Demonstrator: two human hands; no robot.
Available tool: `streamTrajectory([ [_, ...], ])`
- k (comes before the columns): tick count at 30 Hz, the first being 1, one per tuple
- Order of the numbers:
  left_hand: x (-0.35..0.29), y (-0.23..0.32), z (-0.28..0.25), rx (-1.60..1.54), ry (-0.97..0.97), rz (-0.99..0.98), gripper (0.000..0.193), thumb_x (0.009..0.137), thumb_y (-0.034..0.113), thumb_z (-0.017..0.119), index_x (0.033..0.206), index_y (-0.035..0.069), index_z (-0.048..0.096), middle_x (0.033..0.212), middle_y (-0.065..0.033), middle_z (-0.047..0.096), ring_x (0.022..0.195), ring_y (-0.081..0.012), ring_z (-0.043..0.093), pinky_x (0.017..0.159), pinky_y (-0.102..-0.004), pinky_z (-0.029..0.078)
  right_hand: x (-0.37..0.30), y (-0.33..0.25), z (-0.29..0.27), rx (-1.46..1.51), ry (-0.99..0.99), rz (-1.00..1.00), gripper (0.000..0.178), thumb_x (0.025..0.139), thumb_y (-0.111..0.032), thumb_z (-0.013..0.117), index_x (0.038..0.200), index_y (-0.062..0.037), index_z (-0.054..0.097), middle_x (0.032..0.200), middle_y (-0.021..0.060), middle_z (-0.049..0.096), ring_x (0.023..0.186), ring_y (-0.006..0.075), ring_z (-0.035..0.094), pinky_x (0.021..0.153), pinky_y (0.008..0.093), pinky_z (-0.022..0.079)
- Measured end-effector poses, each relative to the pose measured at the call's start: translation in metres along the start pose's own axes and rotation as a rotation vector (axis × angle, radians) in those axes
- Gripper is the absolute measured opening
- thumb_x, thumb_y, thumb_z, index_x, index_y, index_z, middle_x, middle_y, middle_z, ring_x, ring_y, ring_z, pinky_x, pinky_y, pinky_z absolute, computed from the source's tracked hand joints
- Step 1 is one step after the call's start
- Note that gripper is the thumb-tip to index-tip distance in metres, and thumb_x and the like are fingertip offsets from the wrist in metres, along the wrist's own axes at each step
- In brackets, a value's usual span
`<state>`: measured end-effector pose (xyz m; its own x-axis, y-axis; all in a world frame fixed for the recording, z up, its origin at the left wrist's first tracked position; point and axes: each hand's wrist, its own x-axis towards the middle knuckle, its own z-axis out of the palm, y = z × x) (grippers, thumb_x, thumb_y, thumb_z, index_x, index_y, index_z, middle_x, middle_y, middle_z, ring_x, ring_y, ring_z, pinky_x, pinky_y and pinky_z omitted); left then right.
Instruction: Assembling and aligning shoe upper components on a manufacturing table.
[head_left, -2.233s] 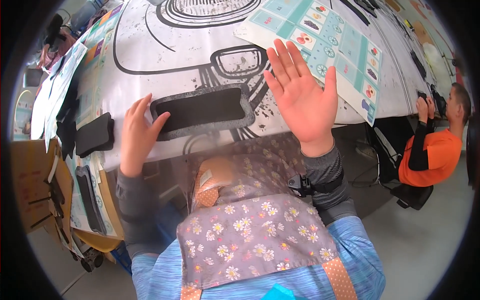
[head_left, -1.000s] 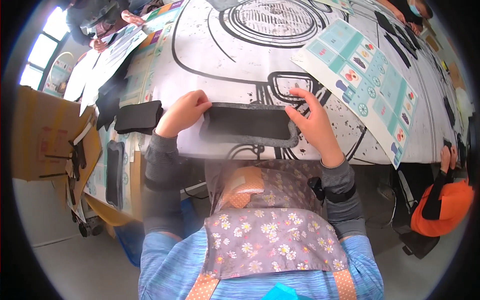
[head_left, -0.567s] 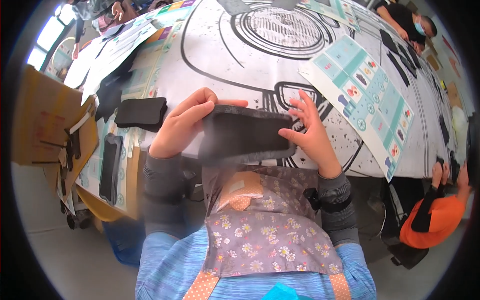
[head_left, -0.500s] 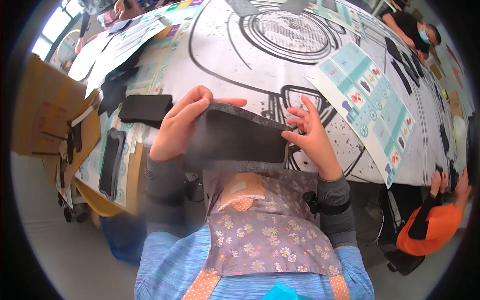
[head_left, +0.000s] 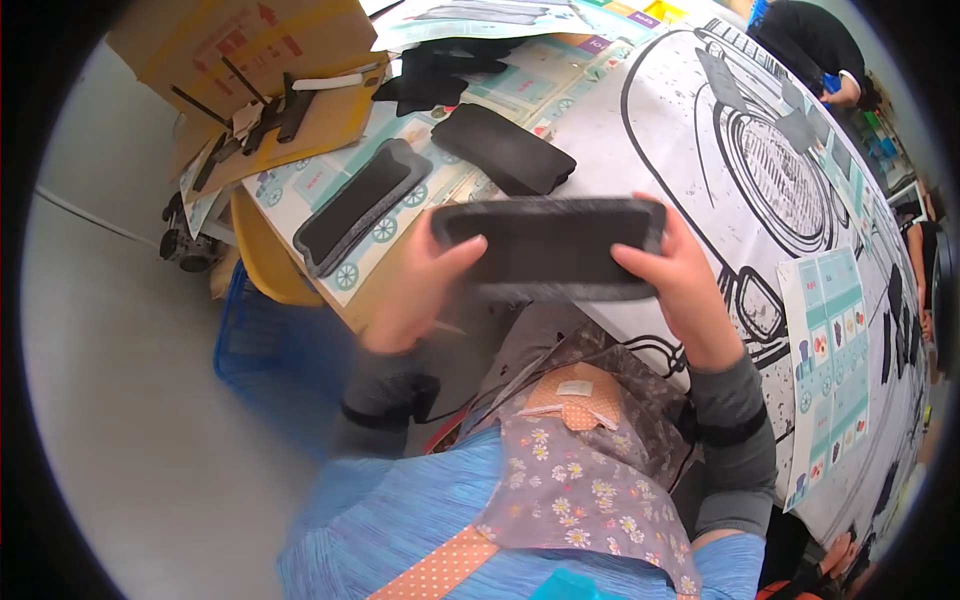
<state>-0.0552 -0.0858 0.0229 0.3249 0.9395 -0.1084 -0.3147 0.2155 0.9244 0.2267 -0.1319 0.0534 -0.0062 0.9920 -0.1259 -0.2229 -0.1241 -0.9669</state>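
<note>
Between my hands is a long black fabric panel (head_left: 550, 248) with a grey, folded-looking border, held level above my lap at the table's near edge. My left hand (head_left: 420, 275), partly blurred, grips its left end with the thumb on top. At the other end, my right hand (head_left: 690, 285) pinches the panel, thumb on the face and fingers behind. A similar grey-bordered black piece (head_left: 365, 205) lies on a printed sheet beyond my left hand. Next to it rests a stack of plain black panels (head_left: 505, 150). Further back are irregular black pieces (head_left: 440, 75).
At the left table corner stands an open cardboard box (head_left: 240, 50) with dark strips on its flap. A blue plastic basket (head_left: 240, 340) is on the floor below. A printed sheet (head_left: 830, 350) lies to the right; a co-worker in black (head_left: 815, 45) leans at the far side.
My view has turned left. The panel has moved toward the table's left corner and is now level, facing up. My right hand, fingers spread before, has closed on its right end.
</note>
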Motion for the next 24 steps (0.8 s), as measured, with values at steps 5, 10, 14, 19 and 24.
streamTrajectory([
  [5,-0.021,0.042,-0.051,0.268,0.3,-0.054,0.068,0.093,0.004,0.07,0.152,0.006,0.037,0.133,-0.0072,0.058,0.101,-0.0134,0.064,0.084,-0.0277,0.056,0.082,0.012,0.065,0.018,-0.102,-0.055,0.069,0.083,-0.008,0.08,0.14,0.0027,0.042,0.119,0.0151,0.065,0.103,0.0192,0.066,0.086,0.031,0.055],
  [10,-0.021,0.044,-0.113,0.237,0.651,0.229,0.06,0.094,0.008,0.072,0.146,0.01,0.043,0.127,-0.0058,0.062,0.1,-0.0109,0.063,0.079,-0.0265,0.055,0.138,0.038,0.15,0.003,-0.102,-0.087,0.067,0.084,-0.009,0.079,0.14,0.0012,0.042,0.112,0.0132,0.064,0.092,0.0177,0.065,0.075,0.031,0.055],
  [14,-0.023,0.027,-0.134,0.279,0.669,0.492,0.051,0.09,0.006,0.074,0.135,0.004,0.051,0.127,-0.0104,0.062,0.11,-0.0199,0.062,0.093,-0.0323,0.053,0.153,0.058,0.179,0.033,-0.113,-0.211,0.033,0.084,0.0,0.072,0.114,-0.0002,0.059,0.105,0.0103,0.067,0.098,0.0166,0.063,0.088,0.0301,0.051],
  [19,-0.037,0.022,-0.141,0.673,0.368,1.041,0.017,0.081,0.003,0.078,0.09,0.007,0.064,0.108,-0.0116,0.073,0.117,-0.0292,0.061,0.112,-0.0465,0.04,0.141,0.051,0.148,0.116,-0.325,-0.514,0.016,0.083,0.009,0.064,0.091,-0.0045,0.062,0.118,0.01,0.067,0.108,0.0158,0.061,0.095,0.0289,0.049],
  [24,-0.037,0.02,-0.14,0.726,0.374,1.005,0.018,0.079,0.005,0.081,0.088,0.008,0.065,0.107,-0.0094,0.074,0.118,-0.0299,0.06,0.114,-0.0466,0.038,0.139,0.043,0.139,0.086,-0.336,-0.486,0.017,0.082,0.006,0.066,0.094,-0.0049,0.062,0.124,0.0098,0.064,0.105,0.0141,0.06,0.094,0.028,0.05],
])
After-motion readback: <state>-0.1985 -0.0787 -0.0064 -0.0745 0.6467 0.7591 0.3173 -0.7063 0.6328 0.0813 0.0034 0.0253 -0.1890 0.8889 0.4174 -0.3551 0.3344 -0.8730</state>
